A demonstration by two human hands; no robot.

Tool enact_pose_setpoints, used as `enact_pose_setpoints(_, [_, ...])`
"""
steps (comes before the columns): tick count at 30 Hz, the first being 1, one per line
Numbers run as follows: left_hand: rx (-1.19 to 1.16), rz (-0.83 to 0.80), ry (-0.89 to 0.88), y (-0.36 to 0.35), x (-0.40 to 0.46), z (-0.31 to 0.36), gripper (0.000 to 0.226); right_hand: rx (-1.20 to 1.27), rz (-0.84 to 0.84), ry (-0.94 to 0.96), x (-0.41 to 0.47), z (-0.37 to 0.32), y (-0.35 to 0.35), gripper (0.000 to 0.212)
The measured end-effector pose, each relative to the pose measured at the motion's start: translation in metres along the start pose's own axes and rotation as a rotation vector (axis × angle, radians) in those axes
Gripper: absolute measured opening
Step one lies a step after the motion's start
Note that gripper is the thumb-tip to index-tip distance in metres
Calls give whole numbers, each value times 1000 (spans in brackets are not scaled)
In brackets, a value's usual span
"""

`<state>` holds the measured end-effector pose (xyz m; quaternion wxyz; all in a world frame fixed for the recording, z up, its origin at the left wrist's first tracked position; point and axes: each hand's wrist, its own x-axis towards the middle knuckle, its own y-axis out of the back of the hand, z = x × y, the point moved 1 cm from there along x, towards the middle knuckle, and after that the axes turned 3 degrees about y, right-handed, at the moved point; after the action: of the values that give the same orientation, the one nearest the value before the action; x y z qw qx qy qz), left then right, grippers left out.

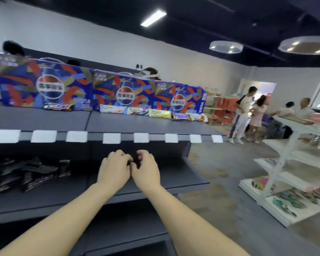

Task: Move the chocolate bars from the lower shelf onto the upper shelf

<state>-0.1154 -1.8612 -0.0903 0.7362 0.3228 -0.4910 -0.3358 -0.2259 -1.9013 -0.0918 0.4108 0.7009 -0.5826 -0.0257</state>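
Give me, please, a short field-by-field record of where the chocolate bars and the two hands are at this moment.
upper shelf: six bars in a row along the back, against the blue cola cartons
lower shelf: pile of dark bars at the left
left hand: over the lower shelf, fingers curled
right hand: beside it, thumbs touching, fingers curled
held item: something dark between the fingertips, too blurred to name
task state: pile not yet moved

Blue soda cartons [67, 85] across upper left; white display rack [284, 170] lower right; shoppers [248, 111] beyond it
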Motion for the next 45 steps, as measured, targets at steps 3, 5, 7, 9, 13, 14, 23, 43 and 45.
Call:
enact_pose_setpoints(3, [21, -40, 56, 3, -23, -42, 28, 37, -49, -21, -19, -15, -40, 43])
enact_pose_setpoints(5, [34, -77, 132, 8, -41, -78, 29, 68, -78, -33, -35, -30, -76, 42])
enact_pose_setpoints(7, [40, -110, 208, 16, -62, -115, 30, 102, -127, -47, -53, -50, -116, 39])
enact_pose_setpoints(9, [41, -133, 282, 25, -87, -150, 30, 129, -187, -53, -70, -70, -154, 39])
enact_pose_setpoints(13, [11, -161, 452, 48, -142, -234, 29, 236, -321, -66, -106, -119, -233, 43])
enact_pose_setpoints(14, [0, -160, 483, 55, -153, -255, 30, 270, -344, -78, -115, -131, -252, 43])
enact_pose_setpoints(23, [-73, -140, 626, 85, -209, -368, 36, 487, -437, -265, -166, -197, -363, 40])
enact_pose_setpoints(43, [-223, -42, 731, 21, -123, -523, 38, 724, -269, -635, -45, -128, -478, 35])
enact_pose_setpoints(45, [-168, -44, 717, 15, -117, -534, 43, 686, -249, -637, -29, -121, -485, 39])
